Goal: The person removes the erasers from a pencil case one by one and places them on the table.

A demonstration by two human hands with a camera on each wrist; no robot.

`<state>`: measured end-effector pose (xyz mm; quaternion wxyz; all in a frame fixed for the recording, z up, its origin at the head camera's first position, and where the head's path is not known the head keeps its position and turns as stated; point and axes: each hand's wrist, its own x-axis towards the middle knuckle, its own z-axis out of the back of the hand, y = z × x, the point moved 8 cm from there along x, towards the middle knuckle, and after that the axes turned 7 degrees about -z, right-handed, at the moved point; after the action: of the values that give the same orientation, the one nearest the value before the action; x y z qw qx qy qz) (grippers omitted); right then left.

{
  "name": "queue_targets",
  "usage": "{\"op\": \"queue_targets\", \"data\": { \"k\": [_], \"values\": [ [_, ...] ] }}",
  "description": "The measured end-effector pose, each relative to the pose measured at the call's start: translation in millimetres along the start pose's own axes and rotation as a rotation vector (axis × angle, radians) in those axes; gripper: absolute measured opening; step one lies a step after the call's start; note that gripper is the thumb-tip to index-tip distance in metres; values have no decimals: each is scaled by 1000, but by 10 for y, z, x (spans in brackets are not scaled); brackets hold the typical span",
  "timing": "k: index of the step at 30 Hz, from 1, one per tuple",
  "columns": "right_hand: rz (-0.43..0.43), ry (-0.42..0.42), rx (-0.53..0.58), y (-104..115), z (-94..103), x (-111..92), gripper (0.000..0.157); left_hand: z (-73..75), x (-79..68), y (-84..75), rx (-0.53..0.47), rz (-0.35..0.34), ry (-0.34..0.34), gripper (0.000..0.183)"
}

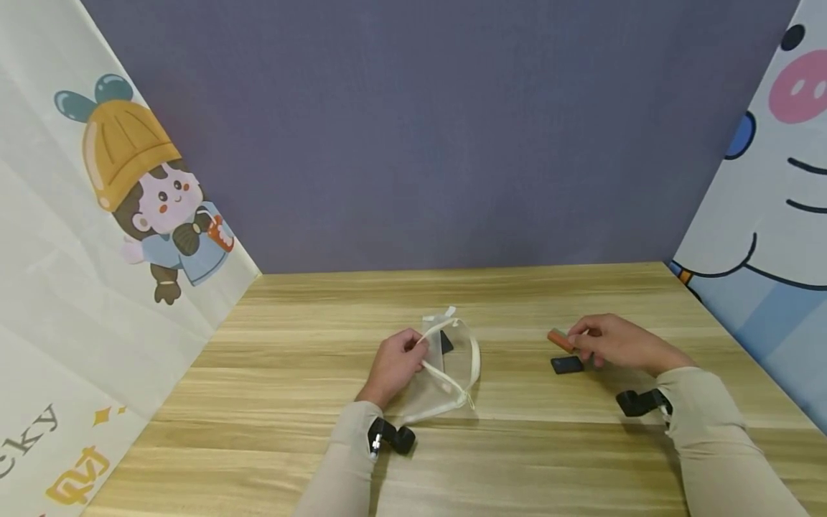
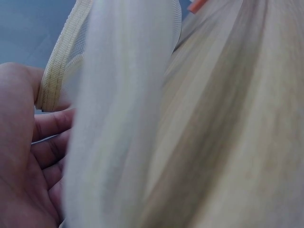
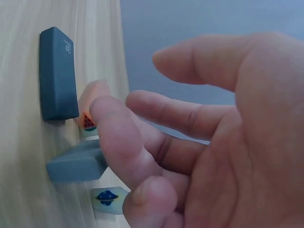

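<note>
At the centre of the head view, my left hand grips the rim of a whitish mesh bag, whose mouth hangs wide. A dark piece shows through or behind its mesh. Close up in the left wrist view, a ribbed cream band edges the bag beside the fingers. My right hand hovers over small blocks, thumb apart from the fingers and nothing between them. Near its fingertips lie an orange block, a dark eraser marked 4B, a grey-blue block and a pale block with a planet print.
Everything stands on a wood-grain table. A grey-blue panel rises along its back edge. Printed cartoon sheets flank it, a child figure on the left and a pink-nosed animal on the right.
</note>
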<state>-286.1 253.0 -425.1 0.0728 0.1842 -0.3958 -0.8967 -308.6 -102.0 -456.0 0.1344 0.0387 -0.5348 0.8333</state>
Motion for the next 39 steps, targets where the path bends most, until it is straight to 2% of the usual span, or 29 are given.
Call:
{"op": "queue_targets", "data": {
  "k": [11, 23, 29, 39],
  "values": [
    [44, -95, -26, 83, 15, 28, 38, -14, 5, 8, -9, -1, 6, 17],
    [45, -103, 14, 171, -47, 51, 50, -15, -3, -15, -7, -7, 4, 16],
    [55, -78, 45, 257, -122, 84, 44, 1, -6, -15, -4, -11, 1, 17],
    [113, -66, 13, 343, -245, 146, 33, 1, -15, -25, -2, -8, -7, 16]
  ]
}}
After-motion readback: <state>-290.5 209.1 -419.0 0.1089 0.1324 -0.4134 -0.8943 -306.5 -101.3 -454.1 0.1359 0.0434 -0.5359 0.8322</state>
